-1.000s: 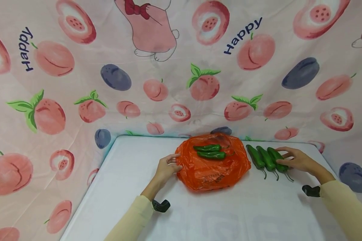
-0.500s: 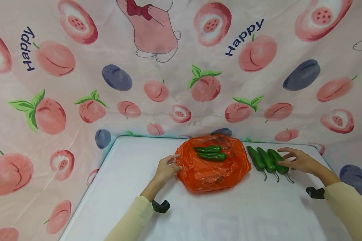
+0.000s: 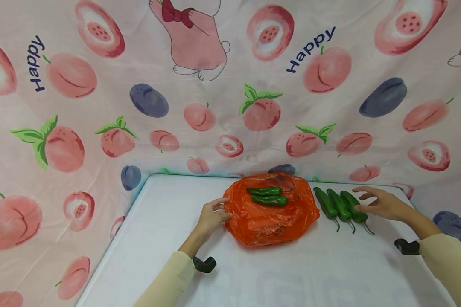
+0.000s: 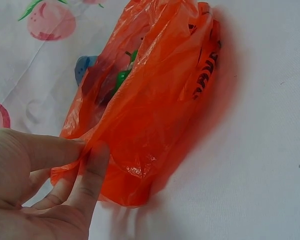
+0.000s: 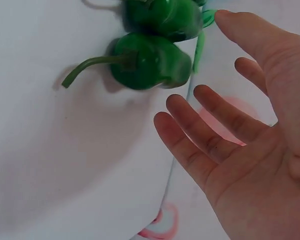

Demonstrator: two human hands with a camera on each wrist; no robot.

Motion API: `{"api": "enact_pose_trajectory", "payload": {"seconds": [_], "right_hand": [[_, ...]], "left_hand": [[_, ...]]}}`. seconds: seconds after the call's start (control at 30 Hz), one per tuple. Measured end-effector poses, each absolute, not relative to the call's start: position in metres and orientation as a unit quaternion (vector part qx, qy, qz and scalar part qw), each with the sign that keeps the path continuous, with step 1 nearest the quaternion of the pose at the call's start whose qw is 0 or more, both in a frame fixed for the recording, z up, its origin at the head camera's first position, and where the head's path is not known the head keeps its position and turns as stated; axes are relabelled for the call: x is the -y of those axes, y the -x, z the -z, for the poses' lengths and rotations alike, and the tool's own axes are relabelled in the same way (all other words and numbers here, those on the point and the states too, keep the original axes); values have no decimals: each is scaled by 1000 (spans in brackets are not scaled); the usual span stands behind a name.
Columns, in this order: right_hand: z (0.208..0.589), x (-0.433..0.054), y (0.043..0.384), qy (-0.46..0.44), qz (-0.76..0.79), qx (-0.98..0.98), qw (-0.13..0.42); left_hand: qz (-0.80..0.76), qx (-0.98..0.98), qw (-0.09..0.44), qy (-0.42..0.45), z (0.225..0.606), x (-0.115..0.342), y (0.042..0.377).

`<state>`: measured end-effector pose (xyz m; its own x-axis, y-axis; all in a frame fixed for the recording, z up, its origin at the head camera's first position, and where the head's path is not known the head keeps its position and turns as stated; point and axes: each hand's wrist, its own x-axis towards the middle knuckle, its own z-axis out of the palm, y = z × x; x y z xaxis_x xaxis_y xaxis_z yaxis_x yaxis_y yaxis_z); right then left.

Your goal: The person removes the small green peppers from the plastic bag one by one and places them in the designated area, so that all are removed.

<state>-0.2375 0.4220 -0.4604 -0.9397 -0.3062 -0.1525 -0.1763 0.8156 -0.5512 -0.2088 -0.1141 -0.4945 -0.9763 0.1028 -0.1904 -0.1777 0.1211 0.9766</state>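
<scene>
An orange plastic bag [image 3: 249,224] lies on the white table with two green peppers [image 3: 269,200] showing inside its mouth. My left hand [image 3: 210,216] pinches the bag's left rim between thumb and fingers; the left wrist view shows the film [image 4: 135,125] between them. Three more green peppers [image 3: 341,205] lie side by side to the right of the bag, stems toward me. Beside the rightmost one, my right hand [image 3: 384,205] hovers with spread fingers and holds nothing. In the right wrist view its fingertips are apart from the nearest pepper [image 5: 150,62].
The white table [image 3: 276,277] ends at a back edge just behind the bag and peppers. A pink cloth printed with fruit [image 3: 230,98] hangs behind and along the sides. A black wrist device [image 3: 205,264] sits on each arm.
My right hand has drawn slightly to the right, off the rightmost pepper, and its fingers have spread. My left hand, the bag and the peppers stay in place.
</scene>
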Motion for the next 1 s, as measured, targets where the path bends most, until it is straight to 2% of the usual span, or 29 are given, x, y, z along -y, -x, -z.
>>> {"api": "enact_pose_trajectory", "payload": {"seconds": [0.37,1.0], "right_hand": [[445,-404,233,149,275,-946,78],[423,-380,220,185,279,-942,-3]], "left_hand": [[-670,-735,103,25,511,118,214],[-676,-729,103,17,513,118,214]]}}
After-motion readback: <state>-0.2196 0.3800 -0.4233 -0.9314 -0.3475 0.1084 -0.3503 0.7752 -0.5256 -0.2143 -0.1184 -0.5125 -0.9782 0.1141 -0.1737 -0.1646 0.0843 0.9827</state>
